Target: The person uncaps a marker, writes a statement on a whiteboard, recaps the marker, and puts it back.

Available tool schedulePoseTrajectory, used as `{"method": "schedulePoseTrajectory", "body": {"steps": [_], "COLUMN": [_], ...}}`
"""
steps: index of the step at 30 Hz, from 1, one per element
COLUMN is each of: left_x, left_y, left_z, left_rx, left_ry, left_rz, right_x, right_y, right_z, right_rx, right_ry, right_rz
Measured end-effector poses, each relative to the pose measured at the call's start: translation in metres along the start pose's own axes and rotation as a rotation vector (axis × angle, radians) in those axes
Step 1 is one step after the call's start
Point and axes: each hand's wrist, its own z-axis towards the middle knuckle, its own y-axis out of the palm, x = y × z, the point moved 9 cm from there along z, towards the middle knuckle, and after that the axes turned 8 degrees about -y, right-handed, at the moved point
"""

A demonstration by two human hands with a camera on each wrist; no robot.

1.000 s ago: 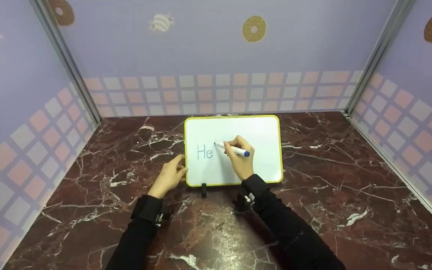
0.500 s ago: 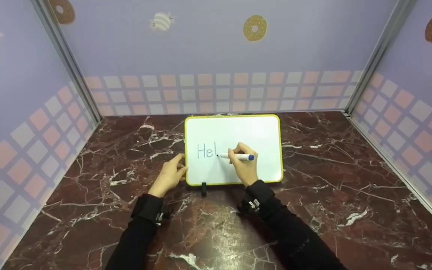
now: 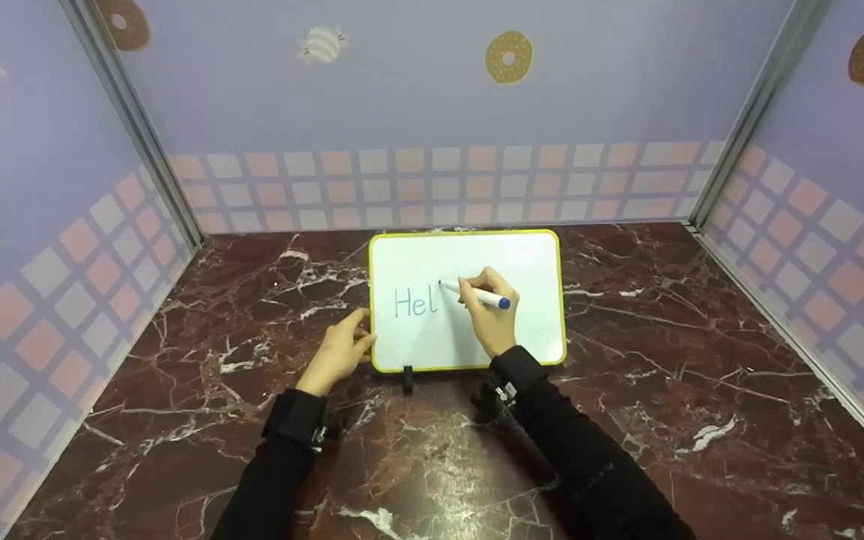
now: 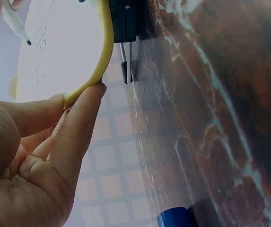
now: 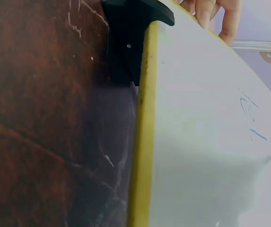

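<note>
A whiteboard point(image 3: 409, 262) with a yellow frame leans on a black stand point(image 3: 408, 380), which shows at its lower edge. Blue letters "Hel" point(image 3: 415, 302) are on its left half. My left hand point(image 3: 337, 351) pinches the board's left edge; in the left wrist view its thumb and fingers point(image 4: 81, 123) grip the yellow rim. Between the fingertips of my right hand point(image 3: 493, 319) is a white marker point(image 3: 486, 297) with a blue end. Its dark tip is at the board, just right of and above the "l"; whether it touches, I cannot tell.
The board stands on a dark red marbled tabletop point(image 3: 214, 450). Lilac walls with pink and white squares point(image 3: 447, 180) close off the back and both sides. In the left wrist view a blue cylindrical thing point(image 4: 175, 217) shows on the table at the bottom edge.
The letter "l" has been drawn after "He". My right hand with the marker moved down along that stroke, then back up and slightly right. My left hand has stayed at the board's edge.
</note>
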Motion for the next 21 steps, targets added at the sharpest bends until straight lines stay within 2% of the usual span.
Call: {"method": "schedulePoseTrajectory", "body": {"steps": [13, 16, 21], "left_x": [0.001, 0.001, 0.000], "left_y": [-0.002, -0.001, 0.000], "left_z": [0.000, 0.000, 0.000], "left_rx": [0.008, 0.001, -0.004], "left_ry": [-0.006, -0.005, -0.003], "left_rz": [0.021, 0.021, 0.007], "right_x": [-0.001, 0.001, 0.003], "right_y": [-0.003, -0.005, -0.013], "right_z": [-0.009, -0.011, -0.012], "right_rx": [-0.068, -0.062, -0.027], "right_ry": [-0.003, 0.022, -0.002], "right_rz": [-0.016, -0.004, -0.004]}}
